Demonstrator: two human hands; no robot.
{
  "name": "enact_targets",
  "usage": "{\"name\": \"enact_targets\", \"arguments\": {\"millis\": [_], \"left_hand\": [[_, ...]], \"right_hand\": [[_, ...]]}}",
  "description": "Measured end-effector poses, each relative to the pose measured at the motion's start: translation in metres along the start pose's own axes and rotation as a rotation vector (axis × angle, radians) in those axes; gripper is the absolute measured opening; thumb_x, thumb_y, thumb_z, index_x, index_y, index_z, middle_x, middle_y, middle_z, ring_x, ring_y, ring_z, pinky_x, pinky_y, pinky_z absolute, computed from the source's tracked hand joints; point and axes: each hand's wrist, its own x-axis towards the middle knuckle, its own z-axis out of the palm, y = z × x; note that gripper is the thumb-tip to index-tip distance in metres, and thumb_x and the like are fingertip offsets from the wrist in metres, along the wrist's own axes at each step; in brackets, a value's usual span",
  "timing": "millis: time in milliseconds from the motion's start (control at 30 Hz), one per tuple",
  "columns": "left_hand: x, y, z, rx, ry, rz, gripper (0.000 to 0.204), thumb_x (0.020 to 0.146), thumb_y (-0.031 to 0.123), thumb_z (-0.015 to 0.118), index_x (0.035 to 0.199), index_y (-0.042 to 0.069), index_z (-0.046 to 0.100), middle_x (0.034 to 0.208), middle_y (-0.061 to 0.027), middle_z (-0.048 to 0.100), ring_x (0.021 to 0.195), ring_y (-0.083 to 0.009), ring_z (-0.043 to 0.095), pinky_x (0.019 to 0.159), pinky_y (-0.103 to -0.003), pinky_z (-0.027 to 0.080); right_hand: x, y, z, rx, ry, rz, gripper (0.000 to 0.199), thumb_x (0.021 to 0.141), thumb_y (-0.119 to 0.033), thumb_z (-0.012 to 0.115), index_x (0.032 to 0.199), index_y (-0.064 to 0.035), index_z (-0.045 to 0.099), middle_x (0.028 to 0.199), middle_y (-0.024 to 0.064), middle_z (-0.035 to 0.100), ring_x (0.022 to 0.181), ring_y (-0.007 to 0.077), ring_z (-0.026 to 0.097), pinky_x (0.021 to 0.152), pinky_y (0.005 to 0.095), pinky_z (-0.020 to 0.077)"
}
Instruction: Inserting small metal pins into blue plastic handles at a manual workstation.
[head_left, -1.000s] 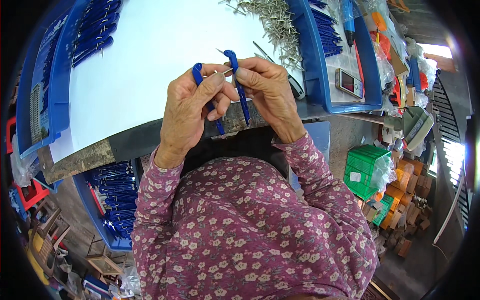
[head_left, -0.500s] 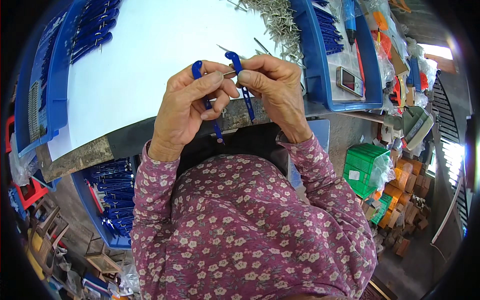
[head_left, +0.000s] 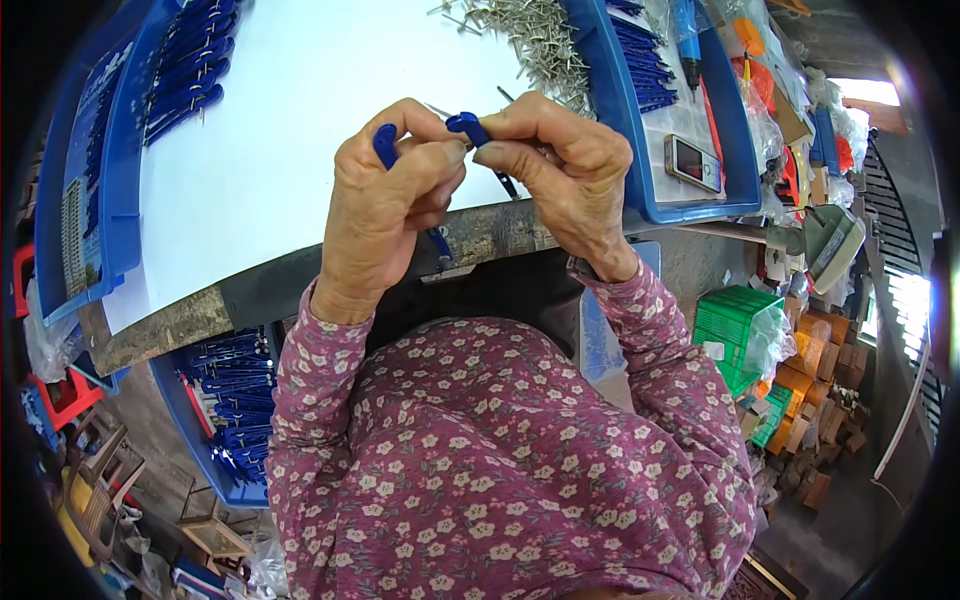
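My left hand grips one blue plastic clip arm whose lower end pokes out below my palm. My right hand pinches a second blue clip arm at its top, and a thin metal pin sticks out between the two hands. Both hands are pressed close together over the near edge of the white table. My fingers hide where the two blue pieces meet.
A heap of metal pins lies at the table's far side. Blue trays hold blue clip parts at the left, right and below the table. A phone lies in the right tray. Green crates stand at the right.
The blue pieces have swung closer together and my fingers have closed over them more. Both hands stay above the table edge.
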Motion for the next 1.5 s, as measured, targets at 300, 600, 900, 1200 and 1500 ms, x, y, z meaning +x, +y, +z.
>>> {"name": "enact_targets", "arguments": {"millis": [300, 600, 900, 1200, 1500], "left_hand": [[0.003, -0.004, 0.007, 0.473, 0.106, 0.366, 0.002, 0.078, 0.003, 0.056, 0.077, 0.003, 0.055, 0.057, 0.0067, 0.044, 0.051, 0.0017, 0.036, 0.042, -0.015, 0.026], [0.011, 0.001, 0.016, 0.751, 0.096, 0.546, 0.005, 0.078, 0.002, 0.057, 0.077, 0.002, 0.053, 0.057, 0.0074, 0.043, 0.051, 0.0026, 0.035, 0.042, -0.014, 0.026], [0.015, 0.008, 0.019, 0.455, 0.072, 0.283, 0.01, 0.082, 0.007, 0.056, 0.088, -0.001, 0.056, 0.056, 0.0058, 0.041, 0.044, 0.0006, 0.031, 0.037, -0.016, 0.023], [0.022, 0.006, 0.017, 0.368, 0.08, 0.204, 0.012, 0.081, 0.009, 0.057, 0.088, -0.001, 0.058, 0.057, 0.007, 0.04, 0.043, 0.0, 0.028, 0.038, -0.016, 0.02], [0.026, 0.001, 0.009, 0.082, 0.067, 0.075, 0.005, 0.077, 0.004, 0.058, 0.079, -0.001, 0.058, 0.057, 0.0035, 0.046, 0.042, 0.0003, 0.03, 0.036, -0.015, 0.02]], "right_hand": [[0.007, -0.003, -0.003, 0.1, -0.022, 0.127, 0.008, 0.074, 0.001, 0.063, 0.081, 0.0023, 0.06, 0.067, -0.001, 0.055, 0.063, 0.005, 0.051, 0.055, 0.0159, 0.0408], [0.01, -0.006, -0.005, 0.304, 0.044, 0.336, 0.01, 0.077, -0.008, 0.062, 0.081, 0.0009, 0.062, 0.065, 0.0029, 0.059, 0.06, 0.007, 0.055, 0.054, 0.0188, 0.0445], [0.01, -0.005, -0.002, 0.063, 0.144, 0.041, 0.014, 0.082, -0.006, 0.058, 0.094, 0.0011, 0.061, 0.067, -0.0034, 0.05, 0.056, 0.0005, 0.042, 0.047, 0.0135, 0.0306], [0.013, 0.001, -0.002, -0.158, 0.148, -0.115, 0.013, 0.081, -0.001, 0.055, 0.092, 0.0043, 0.06, 0.07, 0.0025, 0.055, 0.06, 0.0078, 0.048, 0.05, 0.0204, 0.0376], [0.01, 0.007, -0.008, -0.06, 0.071, 0.005, 0.014, 0.08, -0.002, 0.057, 0.093, 0.0025, 0.062, 0.07, 0.0016, 0.056, 0.06, 0.0051, 0.048, 0.05, 0.0184, 0.0366]]}}
